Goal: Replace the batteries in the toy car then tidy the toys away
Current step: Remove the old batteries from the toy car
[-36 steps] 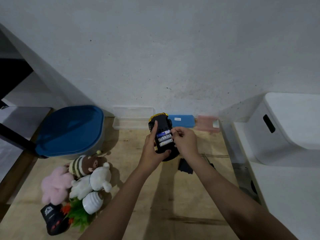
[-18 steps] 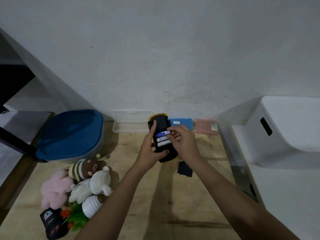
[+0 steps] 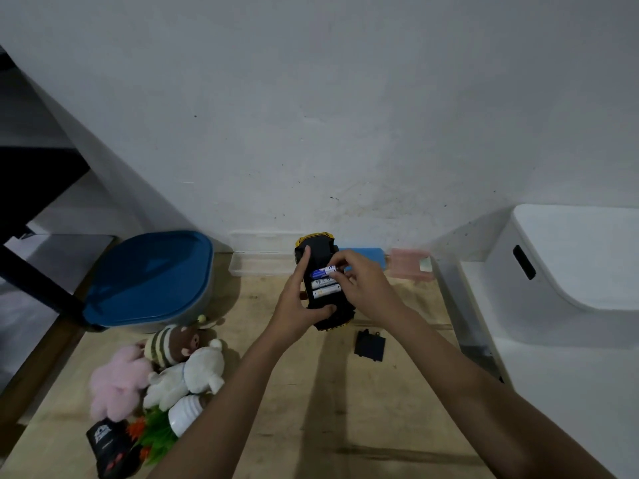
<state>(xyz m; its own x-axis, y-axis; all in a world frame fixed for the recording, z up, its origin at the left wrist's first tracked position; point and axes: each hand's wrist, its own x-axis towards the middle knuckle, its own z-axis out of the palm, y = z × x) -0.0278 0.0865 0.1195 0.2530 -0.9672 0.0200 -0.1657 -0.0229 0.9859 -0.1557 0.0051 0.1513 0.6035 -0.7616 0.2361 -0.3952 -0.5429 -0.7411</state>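
Landmark: toy car [image 3: 320,254], upside down, black underside up, yellow body edge showing at its far end; held above the wooden tabletop [image 3: 311,409].
Remote: black controller [image 3: 109,451], nearest the viewer, well to the near-left of the car, at the table's front edge.
Plush heap: pink plush [image 3: 117,380], white plush [image 3: 193,373] and striped brown plush [image 3: 169,345] touching one another, near-left of the car; green plastic leaves [image 3: 157,435] and a white ribbed piece [image 3: 185,411] at the heap's near side.
Battery cover: small black plate [image 3: 370,345] flat on the table, just near-right of the car.
Left hand [image 3: 297,305]: wrapped around the car's left side and near end, index finger lying up along the underside, thumb across the near end.
Right hand [image 3: 366,288]: at the car's right side, fingertips narrow, pinching the blue battery [image 3: 323,271].
Batteries: three in the open bay; blue one farthest, two white ones [image 3: 325,286] nearer.
Blue-lidded bin [image 3: 148,278]: left of the car.
Clear tray [image 3: 259,266]: just beyond-left of the car, against the wall.
Blue box [image 3: 366,255], pink item [image 3: 409,264]: beyond-right of the car; the pink one is blurred.
White container [image 3: 570,257]: far right of the car.
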